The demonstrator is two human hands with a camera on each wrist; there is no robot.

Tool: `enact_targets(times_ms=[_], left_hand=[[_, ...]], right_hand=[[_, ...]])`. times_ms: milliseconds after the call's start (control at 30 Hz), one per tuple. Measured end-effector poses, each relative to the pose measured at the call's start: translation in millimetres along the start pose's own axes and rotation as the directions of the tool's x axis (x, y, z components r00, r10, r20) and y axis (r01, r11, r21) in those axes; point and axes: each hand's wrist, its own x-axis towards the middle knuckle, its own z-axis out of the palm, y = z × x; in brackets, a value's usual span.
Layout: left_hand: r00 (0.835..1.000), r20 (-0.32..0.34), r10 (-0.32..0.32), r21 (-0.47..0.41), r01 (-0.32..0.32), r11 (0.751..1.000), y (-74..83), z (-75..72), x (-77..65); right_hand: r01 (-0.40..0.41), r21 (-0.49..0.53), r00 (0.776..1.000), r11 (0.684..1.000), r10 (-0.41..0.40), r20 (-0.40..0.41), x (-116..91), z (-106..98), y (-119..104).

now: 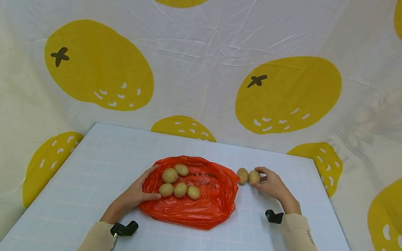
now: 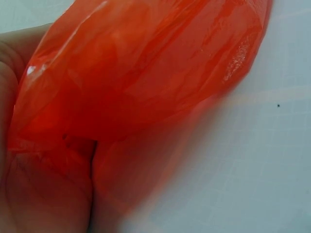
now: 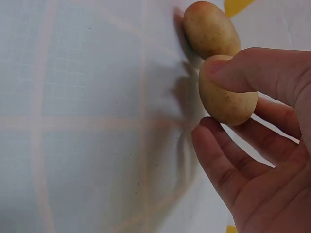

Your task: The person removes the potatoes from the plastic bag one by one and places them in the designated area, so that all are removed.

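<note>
A red plastic bag [image 1: 210,210] with dark print lies spread on the table, its rim bunched up around several potatoes [image 1: 180,190] on its left half. My left hand [image 1: 135,194] holds the bag's left side, thumb reaching over the rim beside the lowest-left potato. In the left wrist view, red film [image 2: 141,63] covers part of the palm. To the right of the bag, my right hand [image 1: 273,185] pinches a potato [image 1: 254,177] between thumb and fingers. Another potato [image 1: 242,175] lies right beside it, close to the bag's right edge; the right wrist view shows both.
The white table [image 1: 247,245] has a faint grid pattern. Behind and at both sides hangs a pale cloth [image 1: 198,80] printed with large yellow fruit. Black wrist mounts [image 1: 124,228] sit at both sleeves, low over the table.
</note>
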Motion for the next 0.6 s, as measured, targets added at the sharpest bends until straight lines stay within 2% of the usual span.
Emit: enact_targets(times_ms=[167,400,600], left_hand=[[1.000,0.002,0.002,-0.006,-0.002,1.000,0.3,-0.1,-0.4],[1.000,0.011,0.015,-0.004,-0.015,1.000,1.0,-1.0,-1.4],[1.000,0.000,0.008,-0.003,-0.008,1.000,1.5,-0.3,-0.8]], right_hand=[[0.005,-0.004,1.000,1.000,-0.005,0.003,0.0,1.2,1.4],[-0.062,-0.010,0.998,0.998,0.063,0.021,1.4,4.4,2.1],[-0.082,-0.010,0.996,0.997,0.082,0.020,2.6,5.6,2.6]])
